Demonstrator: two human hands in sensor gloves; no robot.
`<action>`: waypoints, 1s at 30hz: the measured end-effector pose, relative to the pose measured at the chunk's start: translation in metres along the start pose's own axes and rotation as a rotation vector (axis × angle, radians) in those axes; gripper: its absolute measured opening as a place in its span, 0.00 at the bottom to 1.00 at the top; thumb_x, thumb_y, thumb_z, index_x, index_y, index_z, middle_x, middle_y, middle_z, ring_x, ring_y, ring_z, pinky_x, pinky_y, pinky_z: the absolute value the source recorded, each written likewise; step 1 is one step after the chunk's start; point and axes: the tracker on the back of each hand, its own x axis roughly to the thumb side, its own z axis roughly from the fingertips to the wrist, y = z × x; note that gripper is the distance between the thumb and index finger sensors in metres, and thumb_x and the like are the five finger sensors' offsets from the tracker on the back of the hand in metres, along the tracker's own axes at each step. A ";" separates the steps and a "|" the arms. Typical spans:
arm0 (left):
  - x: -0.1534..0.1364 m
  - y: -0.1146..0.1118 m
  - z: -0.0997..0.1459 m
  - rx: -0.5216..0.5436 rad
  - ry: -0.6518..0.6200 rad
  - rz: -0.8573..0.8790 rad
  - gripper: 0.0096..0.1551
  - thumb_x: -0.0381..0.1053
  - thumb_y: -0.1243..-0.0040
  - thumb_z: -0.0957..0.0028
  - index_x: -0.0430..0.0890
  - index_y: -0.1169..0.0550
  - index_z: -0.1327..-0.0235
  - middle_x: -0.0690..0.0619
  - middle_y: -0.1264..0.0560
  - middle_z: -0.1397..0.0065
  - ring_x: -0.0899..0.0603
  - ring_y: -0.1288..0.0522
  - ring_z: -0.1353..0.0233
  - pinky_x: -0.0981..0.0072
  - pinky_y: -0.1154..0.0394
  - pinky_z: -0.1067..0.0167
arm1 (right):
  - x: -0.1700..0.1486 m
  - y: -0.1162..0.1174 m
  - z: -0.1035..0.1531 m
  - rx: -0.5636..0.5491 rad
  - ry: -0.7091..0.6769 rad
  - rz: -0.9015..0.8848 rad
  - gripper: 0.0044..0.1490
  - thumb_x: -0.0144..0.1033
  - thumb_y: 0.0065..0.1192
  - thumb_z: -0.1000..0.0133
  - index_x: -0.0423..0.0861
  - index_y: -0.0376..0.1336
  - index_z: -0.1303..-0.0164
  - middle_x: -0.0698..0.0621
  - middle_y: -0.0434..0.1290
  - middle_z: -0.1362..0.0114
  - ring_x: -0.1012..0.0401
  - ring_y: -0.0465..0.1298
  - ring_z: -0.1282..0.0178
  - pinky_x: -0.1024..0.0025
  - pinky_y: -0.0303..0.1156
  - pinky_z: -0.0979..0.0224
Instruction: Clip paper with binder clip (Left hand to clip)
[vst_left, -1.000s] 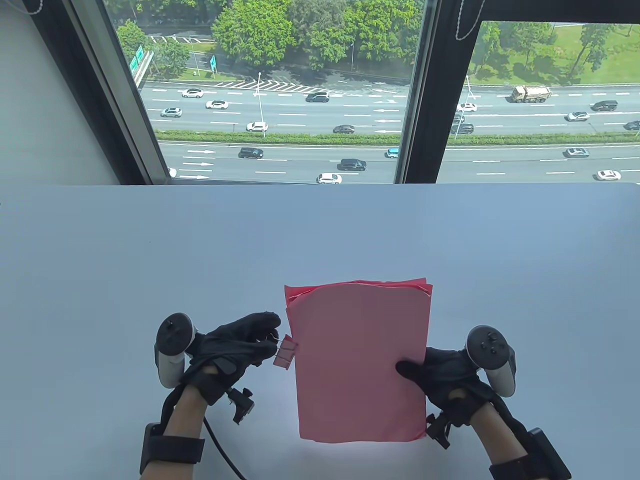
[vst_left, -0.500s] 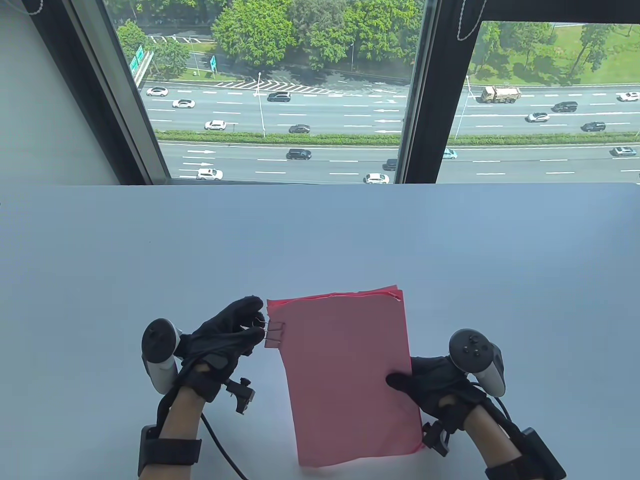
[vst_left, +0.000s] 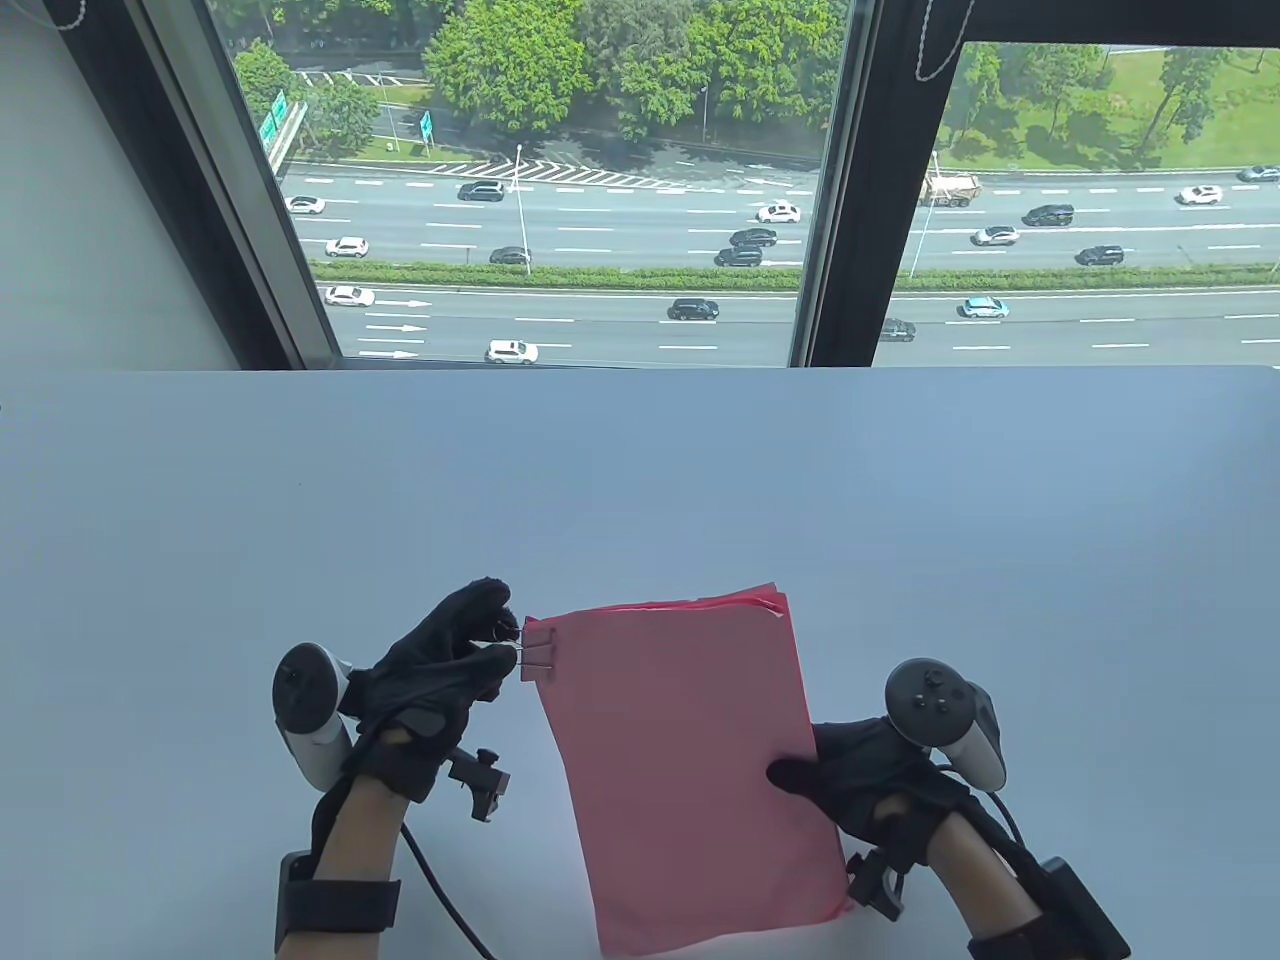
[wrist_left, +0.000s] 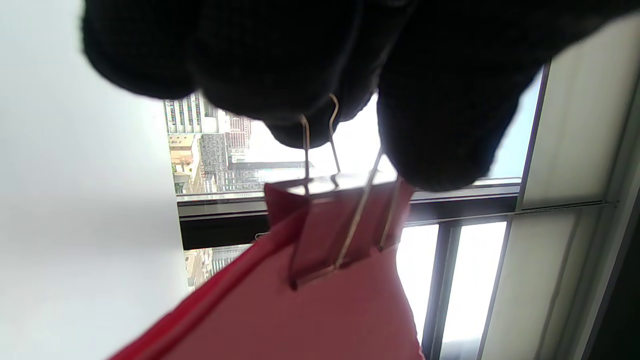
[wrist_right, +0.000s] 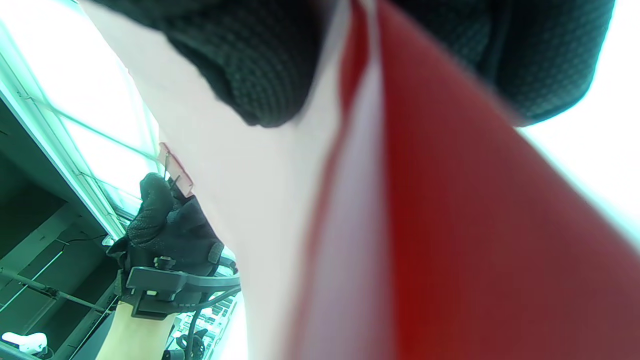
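A stack of pink paper (vst_left: 690, 760) is held up off the white table (vst_left: 640, 480), tilted left. My right hand (vst_left: 850, 770) grips its right edge, thumb on top; the stack also shows in the right wrist view (wrist_right: 450, 225). A pink binder clip (vst_left: 541, 650) sits over the stack's upper left corner. My left hand (vst_left: 470, 650) pinches the clip's wire handles. In the left wrist view the clip (wrist_left: 340, 225) straddles the paper's corner (wrist_left: 300, 310) and my fingertips (wrist_left: 435, 125) squeeze the handles together.
A large window with dark frames (vst_left: 840, 180) runs behind the table's far edge. A cable (vst_left: 440, 900) trails from my left wrist toward the near edge.
Both hands and the paper have shifted left. The clip, first beside the paper's left edge, has come onto the stack's upper left corner. The paper has tilted more to the left.
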 end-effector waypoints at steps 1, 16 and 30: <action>0.000 0.000 -0.001 -0.021 0.002 -0.012 0.44 0.58 0.19 0.63 0.47 0.22 0.31 0.48 0.18 0.36 0.51 0.16 0.66 0.50 0.19 0.53 | 0.000 0.000 0.000 -0.003 -0.003 0.004 0.25 0.36 0.71 0.52 0.41 0.76 0.46 0.49 0.88 0.56 0.49 0.87 0.58 0.45 0.75 0.44; 0.012 -0.009 0.009 0.144 -0.015 -0.500 0.42 0.57 0.40 0.48 0.52 0.37 0.19 0.42 0.47 0.15 0.34 0.36 0.28 0.35 0.40 0.32 | -0.021 -0.009 0.000 -0.113 0.211 -0.238 0.28 0.37 0.66 0.50 0.39 0.73 0.42 0.49 0.87 0.55 0.51 0.87 0.59 0.48 0.76 0.45; 0.006 -0.027 0.007 -0.056 0.014 -0.785 0.47 0.66 0.43 0.48 0.58 0.44 0.15 0.47 0.57 0.12 0.35 0.68 0.19 0.39 0.65 0.29 | -0.026 -0.009 -0.008 -0.105 0.256 -0.302 0.52 0.49 0.67 0.49 0.33 0.53 0.23 0.36 0.74 0.34 0.37 0.75 0.39 0.41 0.71 0.44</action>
